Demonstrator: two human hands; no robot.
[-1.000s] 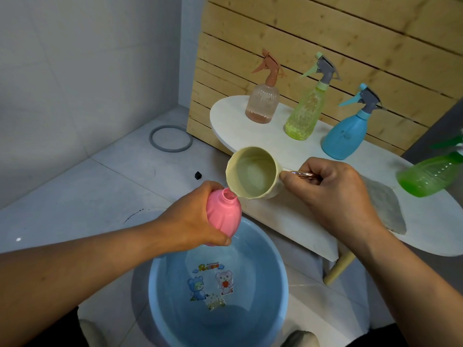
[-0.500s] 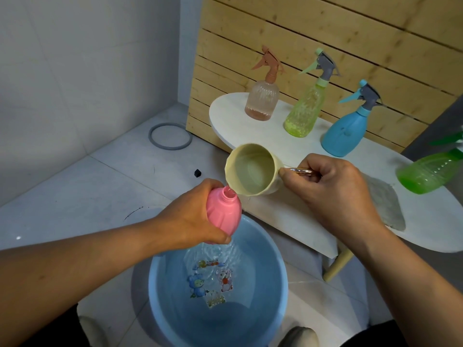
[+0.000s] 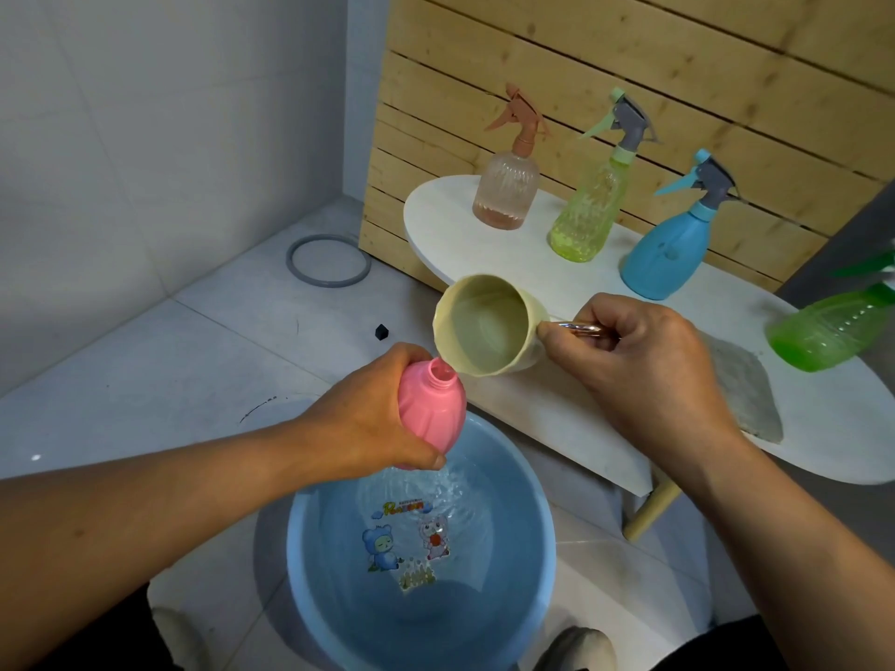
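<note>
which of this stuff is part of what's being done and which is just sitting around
In use: pink bottle in the left hand; cream cup tipped at its mouth by the right hand; blue basin below.
Lying about: peach spray bottle; yellow-green spray bottle; blue spray bottle; green spray bottle; grey cloth; grey ring.

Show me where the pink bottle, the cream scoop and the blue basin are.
pink bottle [image 3: 431, 411]: head view, on its ribbed body below the open neck.
cream scoop [image 3: 484, 331]: head view, on the inside of its bowl.
blue basin [image 3: 530, 564]: head view, on its inner right wall.
</note>
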